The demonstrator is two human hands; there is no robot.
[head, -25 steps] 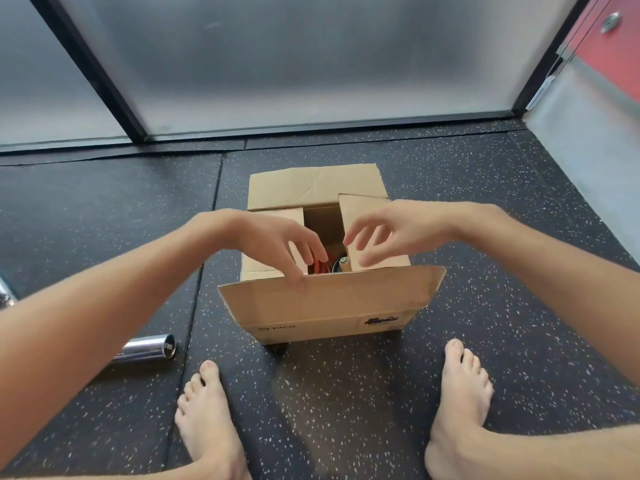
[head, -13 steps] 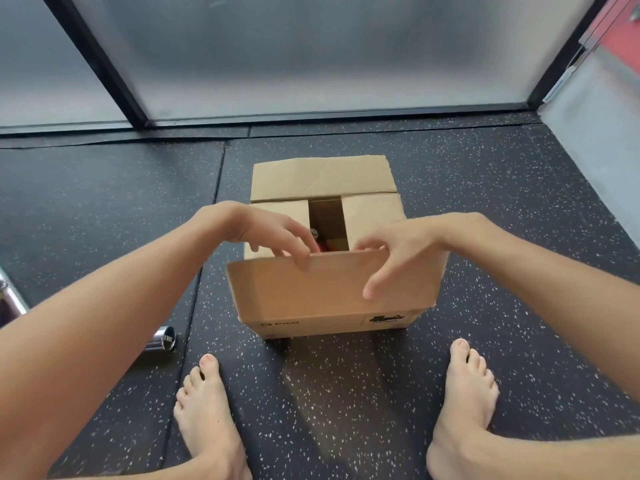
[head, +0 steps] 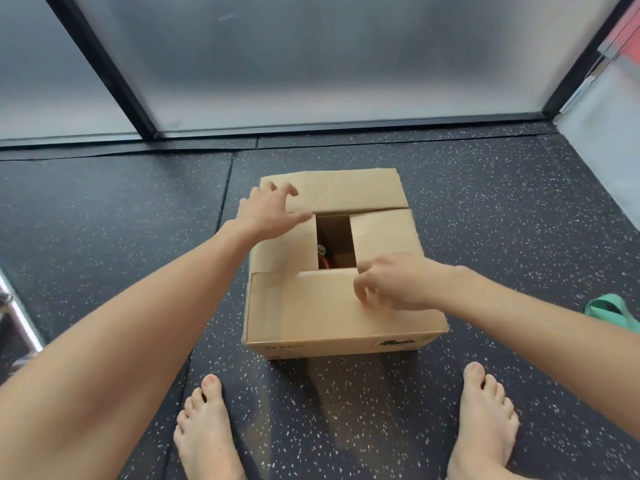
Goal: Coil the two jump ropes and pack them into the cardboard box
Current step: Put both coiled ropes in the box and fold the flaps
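Observation:
The cardboard box (head: 311, 306) stands on the dark speckled floor between my bare feet. Its near flap lies folded down over the top, and both side flaps are folded in. The far flap (head: 346, 190) still stands back. Through the gap in the middle I see a bit of red jump rope (head: 325, 263) and a handle end inside. My right hand (head: 391, 285) presses on the near flap with fingers curled, holding nothing. My left hand (head: 268, 211) reaches over the left side flap to the far flap's left corner, fingers spread.
A frosted glass wall with black frames runs along the back. A chrome bar (head: 17, 317) lies at the left edge. A teal object (head: 611, 310) sits on the floor at the right. My bare feet (head: 204, 431) are close in front of the box.
The near flap has gone from upright to folded flat on the box under my right hand. My left hand has left that flap and moved forward to the far flap.

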